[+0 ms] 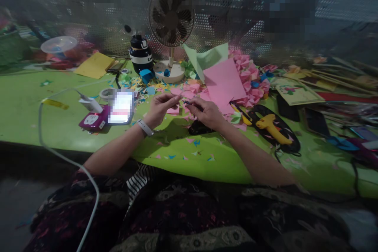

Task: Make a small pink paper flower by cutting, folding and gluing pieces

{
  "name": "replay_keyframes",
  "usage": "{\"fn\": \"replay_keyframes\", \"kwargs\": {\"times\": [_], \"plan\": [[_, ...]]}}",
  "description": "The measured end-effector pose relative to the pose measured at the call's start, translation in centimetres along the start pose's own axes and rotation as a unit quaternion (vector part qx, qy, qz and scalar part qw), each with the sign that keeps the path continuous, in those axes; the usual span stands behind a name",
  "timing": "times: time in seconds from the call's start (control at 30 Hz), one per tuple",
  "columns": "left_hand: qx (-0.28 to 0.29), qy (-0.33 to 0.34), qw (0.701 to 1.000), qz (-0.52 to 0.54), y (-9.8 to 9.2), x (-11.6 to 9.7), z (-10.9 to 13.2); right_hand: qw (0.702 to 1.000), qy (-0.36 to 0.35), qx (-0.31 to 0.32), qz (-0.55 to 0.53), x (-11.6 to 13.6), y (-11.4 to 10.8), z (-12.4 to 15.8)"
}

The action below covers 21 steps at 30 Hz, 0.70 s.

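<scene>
My left hand, with a pale watch band at the wrist, has its thumb and fingers pinched together over the scrap-covered table. Whatever lies between those fingertips is too small to make out. Facing it, my right hand is closed with a small dark, bluish bit showing at its fingertips; its kind is unclear. The two sets of fingertips are close together. Just beneath my right hand lies a black object, partly covered. Pink paper pieces lie below and behind the fingers.
A pink sheet leans against a heap of folded pink paper. To the right rests a yellow glue gun beside a yellow cutter. Leftward are a lit phone, a purple power socket and a white cable. A fan stands behind.
</scene>
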<state>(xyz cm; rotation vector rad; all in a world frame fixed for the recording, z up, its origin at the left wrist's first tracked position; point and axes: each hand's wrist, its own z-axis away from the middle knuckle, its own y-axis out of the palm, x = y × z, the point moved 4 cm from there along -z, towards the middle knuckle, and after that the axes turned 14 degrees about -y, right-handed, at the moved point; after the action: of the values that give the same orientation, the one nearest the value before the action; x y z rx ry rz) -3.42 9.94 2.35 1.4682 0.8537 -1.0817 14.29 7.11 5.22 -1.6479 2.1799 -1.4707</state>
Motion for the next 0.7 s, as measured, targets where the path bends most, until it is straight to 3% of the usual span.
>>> {"fn": "replay_keyframes", "kwargs": {"times": [0.17,0.53,0.7], "plan": [[0.001,0.019,1.000,0.000,0.12,0.04,0.10,0.999,0.000,-0.032,0.005,0.02,0.21,0.06],[-0.001,-0.004,1.000,0.013,0.19,0.11,0.02,1.000,-0.003,0.010,-0.002,-0.15,0.07,-0.04],[-0.002,0.010,1.000,0.005,0.26,-0.12,0.16,1.000,-0.015,-0.008,0.019,0.12,0.16,-0.02]]}}
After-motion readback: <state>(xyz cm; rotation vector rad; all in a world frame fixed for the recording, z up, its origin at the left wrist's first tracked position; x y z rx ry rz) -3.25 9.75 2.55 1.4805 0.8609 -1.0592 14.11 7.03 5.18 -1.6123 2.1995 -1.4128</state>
